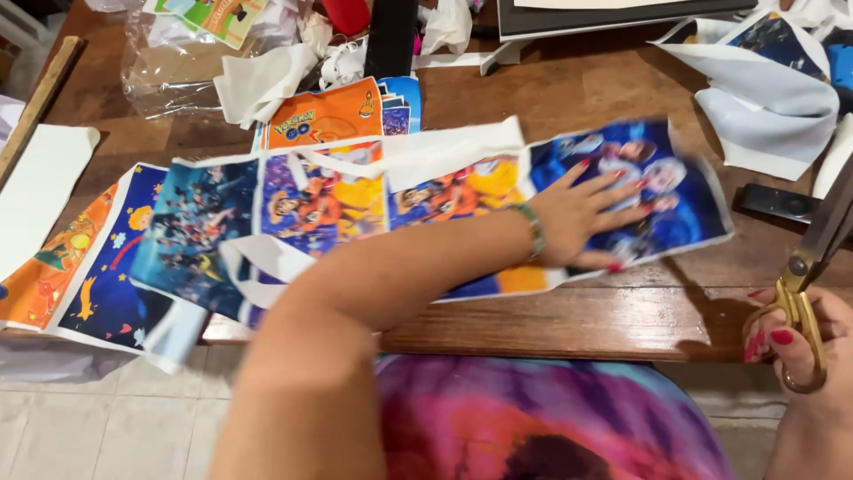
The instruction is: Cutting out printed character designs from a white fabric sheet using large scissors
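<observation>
A long strip of printed colour pictures [293, 209] lies across a brown wooden table [569, 320]. My left hand [586, 213] rests flat, fingers spread, on the blue picture [657, 191] at the strip's right end; a beaded bracelet is on that wrist. My right hand [800, 356] is at the lower right beyond the table's front edge. Its fingers are through the gold handles of a pair of scissors [813, 258], blades pointing up and right, apart from the strip.
White paper offcuts [764, 98] and more printed sheets lie at the back right. A small black device [777, 203] sits near the scissors. An orange print [324, 116], crumpled plastic [178, 62] and a black upright object [391, 36] stand behind the strip.
</observation>
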